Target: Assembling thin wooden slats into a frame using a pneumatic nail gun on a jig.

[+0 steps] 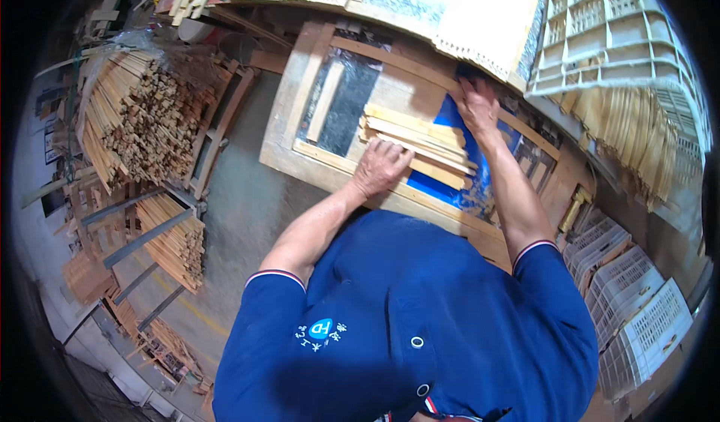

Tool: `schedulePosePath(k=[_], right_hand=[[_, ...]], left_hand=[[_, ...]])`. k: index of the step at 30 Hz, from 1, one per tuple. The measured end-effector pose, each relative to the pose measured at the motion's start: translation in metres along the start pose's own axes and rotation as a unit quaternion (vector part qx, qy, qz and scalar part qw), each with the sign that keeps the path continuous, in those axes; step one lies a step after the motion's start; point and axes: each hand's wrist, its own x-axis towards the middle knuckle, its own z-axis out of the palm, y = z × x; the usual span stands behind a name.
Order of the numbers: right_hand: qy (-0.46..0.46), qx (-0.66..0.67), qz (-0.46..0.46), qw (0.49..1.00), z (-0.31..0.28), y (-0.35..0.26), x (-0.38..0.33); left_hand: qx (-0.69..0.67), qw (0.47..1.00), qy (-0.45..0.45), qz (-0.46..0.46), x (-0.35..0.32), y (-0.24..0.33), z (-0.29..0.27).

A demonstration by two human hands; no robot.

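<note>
A short stack of flat wooden slats [420, 141] lies on a blue sheet [450, 115] inside a wooden frame bench [315, 160]. My left hand [381, 166] presses down on the near left end of the slats, fingers spread over them. My right hand [477, 101] rests at the far right end of the stack, fingertips on the blue sheet's far edge by the frame's rail. A single loose slat [325, 101] lies apart on the dark panel to the left. My blue shirt fills the lower middle of the view.
A large bundle of thin wooden sticks [142, 115] sits at the left, with smaller stacks [176, 242] below it on metal rails. White plastic crates [637, 317] stand at the lower right, a white grid rack [607, 32] at the upper right, more slats [637, 137] beneath it.
</note>
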Motion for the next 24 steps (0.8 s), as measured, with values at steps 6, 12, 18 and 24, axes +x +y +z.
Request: schedulePosePath(k=[6, 12, 18, 24], right_hand=[[-0.288, 0.147, -0.118, 0.939, -0.034, -0.060, -0.021], [-0.270, 0.243, -0.027, 0.931, -0.023, -0.048, -0.021], [-0.264, 0.226, 0.026, 0.937, -0.022, -0.040, -0.025], [-0.213, 0.205, 0.005, 0.955, -0.026, -0.045, -0.036]], left_hand=[[0.025, 0.999, 0.014, 0.019, -0.008, 0.004, 0.006], [0.008, 0.996, -0.086, -0.008, 0.000, 0.006, -0.001], [-0.120, 0.989, -0.050, -0.075, -0.034, -0.019, -0.092], [0.006, 0.932, 0.043, -0.359, -0.068, -0.106, -0.085]])
